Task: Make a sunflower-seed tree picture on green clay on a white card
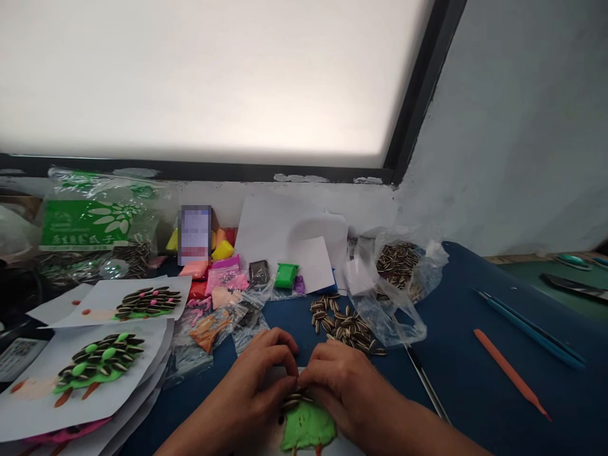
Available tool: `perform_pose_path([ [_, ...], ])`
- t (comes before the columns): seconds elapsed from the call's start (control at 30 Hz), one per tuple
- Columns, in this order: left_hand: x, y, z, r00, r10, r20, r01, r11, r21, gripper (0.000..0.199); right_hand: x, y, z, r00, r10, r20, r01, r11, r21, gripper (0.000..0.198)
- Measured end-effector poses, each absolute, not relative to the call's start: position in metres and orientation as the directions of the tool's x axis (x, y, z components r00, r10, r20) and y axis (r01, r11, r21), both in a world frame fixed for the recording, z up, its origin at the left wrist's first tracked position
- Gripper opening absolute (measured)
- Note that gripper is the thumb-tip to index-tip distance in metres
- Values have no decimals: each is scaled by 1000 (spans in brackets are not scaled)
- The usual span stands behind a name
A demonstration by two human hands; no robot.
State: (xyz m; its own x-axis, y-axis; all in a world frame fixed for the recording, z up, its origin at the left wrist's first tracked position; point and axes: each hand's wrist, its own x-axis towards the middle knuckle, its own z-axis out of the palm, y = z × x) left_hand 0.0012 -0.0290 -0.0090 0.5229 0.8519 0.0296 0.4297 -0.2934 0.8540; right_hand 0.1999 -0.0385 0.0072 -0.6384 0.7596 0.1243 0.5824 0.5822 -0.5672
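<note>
My left hand and my right hand meet at the bottom middle, fingers closed and fingertips nearly touching. Whatever is pinched between them is too hidden to name. Under them lies a sheet with a green clay shape, which has small slits and brown clay legs at its lower edge. A few striped sunflower seeds stick in its upper part, just below my fingertips. Beyond my right hand is a loose pile of sunflower seeds.
Finished-looking seed-and-clay pictures are stacked at left. Clay packets and a propped phone stand behind. An open plastic bag of seeds sits at back right. Right lie a pen, an orange tool and blue tweezers.
</note>
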Motion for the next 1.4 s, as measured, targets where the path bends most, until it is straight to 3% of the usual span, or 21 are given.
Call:
perform_pose_path([
  [0.33,2,-28,-11,526,844,104,388,-347,854,22,206,-32,9,-529,827,188,607,524,-597,33],
  [0.6,4,-29,-16,466,871,156,371,-352,859,25,210,-34,33,-525,851,-15,663,398,-633,10],
  [0.73,3,-30,-10,471,876,106,332,-288,898,20,211,-37,35,-514,854,-78,695,361,-622,10],
  [0.93,3,-31,-7,477,876,67,346,-258,902,15,211,-39,24,-554,832,-18,652,421,-631,9],
  [1.13,4,-31,-7,477,876,72,363,-270,892,15,208,-42,19,-617,786,32,662,540,-519,6],
  [1.4,3,-31,-6,478,874,88,356,-285,890,18,205,-42,20,-659,752,25,680,610,-407,18],
])
